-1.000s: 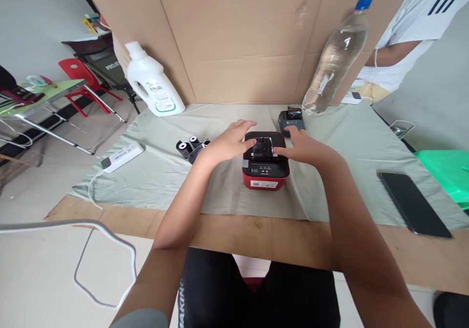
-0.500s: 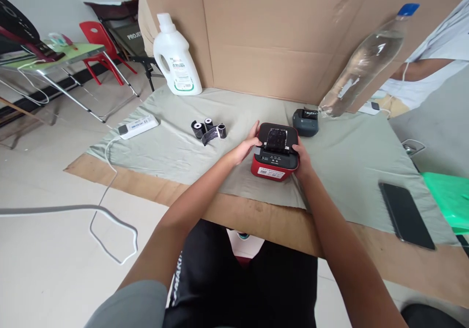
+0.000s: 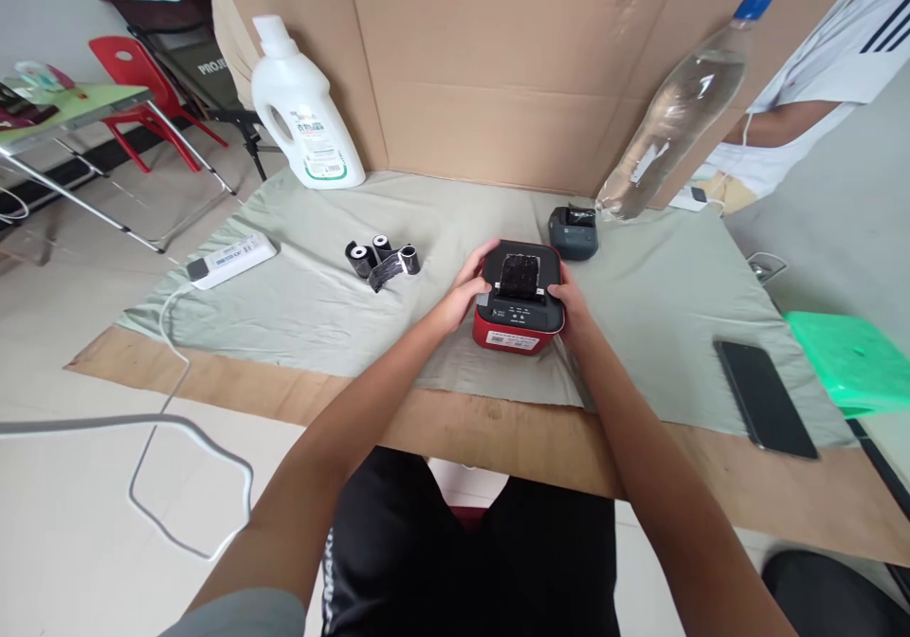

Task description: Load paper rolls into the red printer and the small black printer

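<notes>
A red and black label printer point(image 3: 518, 319) stands near the front of the cloth-covered table, with a strip of black film coming out of its top. My left hand point(image 3: 464, 294) grips its left side, thumb at the lid's edge. On the opposite side, my right hand point(image 3: 571, 303) holds it with the thumb on the lid's edge; the other fingers are mostly hidden. Just behind it sits a smaller dark grey printer point(image 3: 573, 233), also with black film in its slot. Several small rolls of black film point(image 3: 384, 260) lie to the left, one partly unrolled.
A white jug point(image 3: 305, 111) and a tilted water bottle point(image 3: 675, 116) stand against the cardboard sheet point(image 3: 490, 59). A power strip point(image 3: 233, 260) lies left, a phone point(image 3: 765, 398) right. A green stool point(image 3: 853, 362) is beside the table; a person in a white shirt point(image 3: 839, 68) is behind, right.
The camera view has shifted, so most tabletop things appear further left. Both hands keep their hold on the red and black printer, which stays on the table.
</notes>
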Motion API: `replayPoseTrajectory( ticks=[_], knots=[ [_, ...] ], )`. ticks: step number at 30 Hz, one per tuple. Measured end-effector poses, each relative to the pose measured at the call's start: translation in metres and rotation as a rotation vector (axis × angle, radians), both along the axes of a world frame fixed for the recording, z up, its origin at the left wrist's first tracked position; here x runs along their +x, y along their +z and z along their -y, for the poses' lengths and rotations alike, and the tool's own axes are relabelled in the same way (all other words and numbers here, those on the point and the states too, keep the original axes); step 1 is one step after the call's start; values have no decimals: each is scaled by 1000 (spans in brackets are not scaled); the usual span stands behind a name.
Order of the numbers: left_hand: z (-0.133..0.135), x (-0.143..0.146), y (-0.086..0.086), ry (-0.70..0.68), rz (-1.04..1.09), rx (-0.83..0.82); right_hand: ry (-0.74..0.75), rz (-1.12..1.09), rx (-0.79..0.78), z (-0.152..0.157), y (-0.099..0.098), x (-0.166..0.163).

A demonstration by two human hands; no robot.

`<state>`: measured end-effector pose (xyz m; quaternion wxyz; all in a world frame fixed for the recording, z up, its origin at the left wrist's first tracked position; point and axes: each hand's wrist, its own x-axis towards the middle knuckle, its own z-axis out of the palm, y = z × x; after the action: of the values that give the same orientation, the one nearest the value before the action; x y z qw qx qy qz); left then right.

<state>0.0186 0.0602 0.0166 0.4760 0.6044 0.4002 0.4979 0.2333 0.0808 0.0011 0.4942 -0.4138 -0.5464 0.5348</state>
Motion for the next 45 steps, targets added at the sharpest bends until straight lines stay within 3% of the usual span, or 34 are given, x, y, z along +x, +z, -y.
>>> replayPoseTrajectory(
  ticks=[3,7,12,20,26,31,37,42,45],
  knots=[
    [2,-3,1,47,-119,173,-12,-17,41,2,-5,0],
    [9,-5,18,55,-242,282,-28,-16,116,8,-8,-1],
    [10,-5,32,80,-317,276,-33,86,200,16,-8,0],
    [5,-6,28,94,-294,258,8,-23,264,21,-6,0],
    [8,-4,27,111,-304,270,-28,30,265,21,-7,-1],
    [7,-7,28,56,-229,182,-57,75,253,17,-5,0],
    [2,-30,31,-232,-74,-221,-241,195,201,44,7,2],
    [18,-14,24,-122,66,-286,-125,359,324,86,5,2],
    [21,0,20,-90,210,-302,-164,476,345,85,6,-1]
  ],
)
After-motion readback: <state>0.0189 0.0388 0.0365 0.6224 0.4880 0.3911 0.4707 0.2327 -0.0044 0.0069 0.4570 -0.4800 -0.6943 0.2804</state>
